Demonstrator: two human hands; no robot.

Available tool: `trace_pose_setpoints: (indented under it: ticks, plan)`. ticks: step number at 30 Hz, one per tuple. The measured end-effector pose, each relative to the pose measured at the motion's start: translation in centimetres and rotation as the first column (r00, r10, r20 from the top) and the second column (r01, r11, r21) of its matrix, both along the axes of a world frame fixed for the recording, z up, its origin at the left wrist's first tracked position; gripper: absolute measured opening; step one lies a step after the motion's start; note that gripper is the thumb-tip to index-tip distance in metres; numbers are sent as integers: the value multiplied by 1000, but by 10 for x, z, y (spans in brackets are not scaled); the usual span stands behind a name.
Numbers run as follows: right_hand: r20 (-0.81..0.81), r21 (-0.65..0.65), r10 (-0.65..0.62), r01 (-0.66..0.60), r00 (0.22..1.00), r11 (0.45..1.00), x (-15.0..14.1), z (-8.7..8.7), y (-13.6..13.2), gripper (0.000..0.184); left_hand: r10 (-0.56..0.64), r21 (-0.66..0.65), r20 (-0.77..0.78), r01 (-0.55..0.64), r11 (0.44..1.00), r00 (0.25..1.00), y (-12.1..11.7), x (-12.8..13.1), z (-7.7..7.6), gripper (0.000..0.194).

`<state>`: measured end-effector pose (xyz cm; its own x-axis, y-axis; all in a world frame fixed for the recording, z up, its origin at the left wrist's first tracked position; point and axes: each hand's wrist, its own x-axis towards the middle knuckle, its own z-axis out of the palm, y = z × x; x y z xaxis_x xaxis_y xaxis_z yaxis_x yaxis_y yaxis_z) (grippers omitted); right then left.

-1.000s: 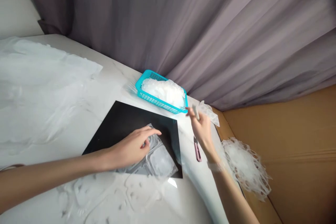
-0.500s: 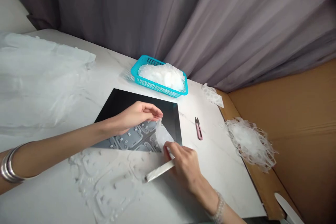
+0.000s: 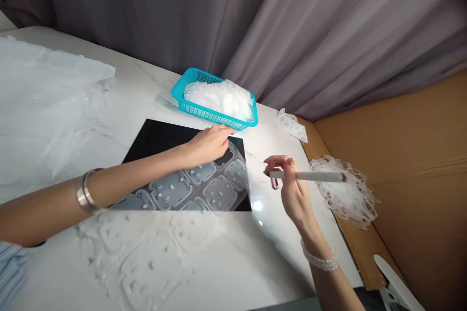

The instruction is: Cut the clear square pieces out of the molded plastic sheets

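My left hand [image 3: 210,145] is above the far edge of the black mat [image 3: 160,132], close to the front of the turquoise basket [image 3: 215,117]. Its fingers are bent and point down; whatever they pinch is hidden. To the right, my right hand [image 3: 294,189] is raised over the table, gripping a slim white pen-like tool [image 3: 317,176] that lies level across the fingers. A translucent moulded plastic sheet [image 3: 221,193] covers part of the mat and spreads toward me over the white table. One outlined shape in it near my left hand shows dark mat through. White translucent pieces [image 3: 219,97] fill the basket.
Pink thread snips [image 3: 275,183] lie partly behind my right hand. A tangle of white plastic offcuts [image 3: 345,199] sits at the right by a cardboard panel [image 3: 408,155]. A small perforated scrap [image 3: 292,125] is at the back; stacked translucent sheets [image 3: 47,107] lie left.
My hands have come apart. The left has moved forward and right toward the basket; the right has lifted away to the right, its tool now pointing left. The translucent piece between them no longer shows.
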<state>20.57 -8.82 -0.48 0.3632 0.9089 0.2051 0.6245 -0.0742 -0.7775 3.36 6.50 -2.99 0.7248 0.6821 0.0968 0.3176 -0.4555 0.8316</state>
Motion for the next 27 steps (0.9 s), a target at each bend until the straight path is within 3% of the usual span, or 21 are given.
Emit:
trace_pose_setpoints:
  ticks: [3, 5, 7, 8, 14, 18, 27]
  plan:
    - [-55, -106, 83, -88, 995, 990, -1, -11, 3, 61, -54, 169, -95, 70, 983, 994, -50, -20, -18, 38]
    - [-140, -133, 139, -158, 980, 978, -3, -18, 4, 53, -121, 486, -296, 258, 835, 948, -79, -31, -31, 38]
    - [-206, -119, 196, -224, 959, 967, -5, -26, 5, 40, -64, 609, -394, 313, 729, 917, -97, -39, -41, 42]
    - [-214, -112, 220, -248, 952, 962, -7, -29, 4, 35, -35, 633, -419, 320, 706, 907, -101, -41, -44, 44]
    - [-188, -97, 238, -259, 953, 961, -17, -40, -2, 19, -11, 652, -474, 359, 668, 880, -89, -58, -46, 47]
    - [-219, -115, 302, -332, 928, 936, -29, -46, 1, 22, -25, 672, -460, 366, 644, 888, -85, -75, -43, 48]
    - [3, -80, 415, -414, 910, 907, -44, -48, 7, 20, -75, 602, -492, 401, 690, 867, -88, -82, -33, 49]
